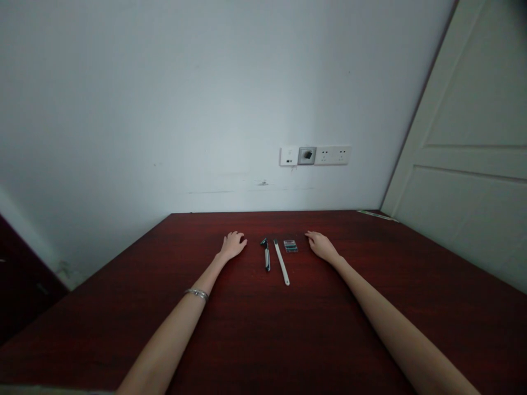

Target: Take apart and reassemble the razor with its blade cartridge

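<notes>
My left hand (233, 244) rests palm down on the dark red table (255, 329), fingers apart, holding nothing. Just to its right lies a razor (267, 258) with a dark head and a light handle. Beside the razor is a long white stick-like tool (282, 263) with a hole at its near end, slightly slanted. A small clear pack (290, 246) with dark contents lies right of the white tool's far end. My right hand (321, 245) lies on the table to the right of the pack, fingers stretched toward the left, with nothing in it.
Behind the table stands a pale wall (230, 109) with a row of sockets (325, 156). A light panelled door (465, 137) is at the right. A thin strip (376, 215) lies along the table's far right edge. Dark furniture (24, 280) shows at the far left.
</notes>
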